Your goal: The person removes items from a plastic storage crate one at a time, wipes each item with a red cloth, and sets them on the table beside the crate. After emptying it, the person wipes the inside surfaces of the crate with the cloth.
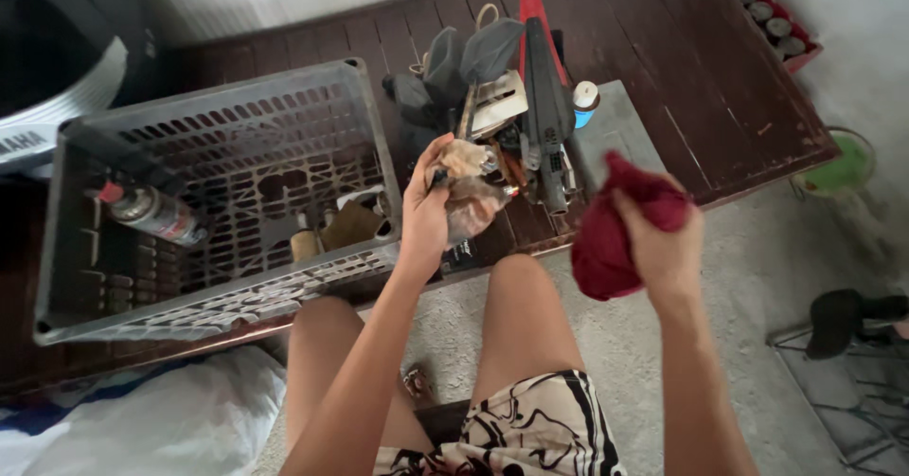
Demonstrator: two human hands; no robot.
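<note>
My left hand is raised over the edge of a dark wooden table and grips a dirty, crumpled clear bag with tan stuff in it. My right hand holds a bunched dark red cloth a little to the right, above the floor. Just beyond both hands lies a pile of tools: dark handles, a long grey and red tool, a small white can with a blue band. My bare knees show below the hands.
A grey plastic crate stands on the table at the left, with a spray can and small items inside. A red crate of bottles sits far right, a green bowl on the floor, a white sack at bottom left.
</note>
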